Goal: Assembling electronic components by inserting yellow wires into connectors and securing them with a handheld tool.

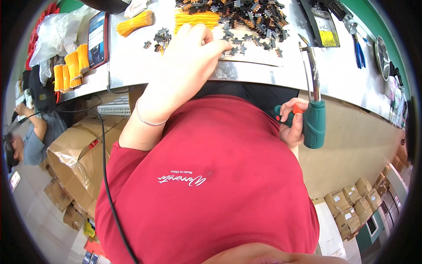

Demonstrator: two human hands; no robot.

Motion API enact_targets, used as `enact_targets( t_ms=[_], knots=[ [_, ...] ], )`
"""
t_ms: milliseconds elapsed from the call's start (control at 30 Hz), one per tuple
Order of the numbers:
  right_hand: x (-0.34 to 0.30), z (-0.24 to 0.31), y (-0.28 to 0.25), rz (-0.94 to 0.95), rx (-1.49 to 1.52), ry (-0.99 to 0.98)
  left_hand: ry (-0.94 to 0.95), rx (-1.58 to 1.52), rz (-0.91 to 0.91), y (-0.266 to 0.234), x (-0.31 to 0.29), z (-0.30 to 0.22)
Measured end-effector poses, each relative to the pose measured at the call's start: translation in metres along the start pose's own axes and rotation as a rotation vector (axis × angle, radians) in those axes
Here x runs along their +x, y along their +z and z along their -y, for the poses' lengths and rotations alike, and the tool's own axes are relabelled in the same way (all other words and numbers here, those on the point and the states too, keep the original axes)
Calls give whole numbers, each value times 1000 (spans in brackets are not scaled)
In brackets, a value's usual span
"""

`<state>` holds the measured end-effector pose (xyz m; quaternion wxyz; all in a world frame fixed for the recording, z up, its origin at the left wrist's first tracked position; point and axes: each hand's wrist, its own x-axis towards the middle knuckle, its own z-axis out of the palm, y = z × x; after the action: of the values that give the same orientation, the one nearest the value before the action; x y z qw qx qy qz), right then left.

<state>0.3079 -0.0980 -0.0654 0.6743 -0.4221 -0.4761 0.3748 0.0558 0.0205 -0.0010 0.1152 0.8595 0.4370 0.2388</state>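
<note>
The left hand (187, 50) is stretched over the near part of the counter (127, 66), its forearm slanted far and rightward from the red sleeve, with a thin bracelet (149, 121) worn near the wrist. Its back is turned up, its fingers are curled together on the far side, and the thumb is pointed right, its tip set at the small black switches (239, 40) scattered at the near edge of a larger heap of black switches (259, 17). The gap between thumb and fingers is narrow; whether a switch is pinched there cannot be told. By the curled fingers a bundle of orange wires (198, 18) is laid, and a second wire bundle (135, 23) is seen farther left, with a small cluster of switches (162, 36) placed just left of the hand. The right hand (292, 121) is held low, just nearer than the counter's edge and to the right of the torso, its forearm mostly hidden. By it a green soldering gun (314, 125) is gripped, the fingers bent around the handle at an orange trigger (299, 108), and the metal barrel (315, 72) is pointed far over the counter. On the counter's right, blue-handled pliers (358, 53) are laid; on its left, a phone (97, 39) is placed beside banded orange bundles (72, 68).
</note>
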Motion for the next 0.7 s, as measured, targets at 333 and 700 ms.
enact_targets(
  t_ms=[333,700],
  knots=[
    [2,-2,1,49,-6,-28,40,-18,-14,3,4,3],
    [5,-2,2,56,-15,-30,4,-150,-6,1,-6,8]
  ],
)
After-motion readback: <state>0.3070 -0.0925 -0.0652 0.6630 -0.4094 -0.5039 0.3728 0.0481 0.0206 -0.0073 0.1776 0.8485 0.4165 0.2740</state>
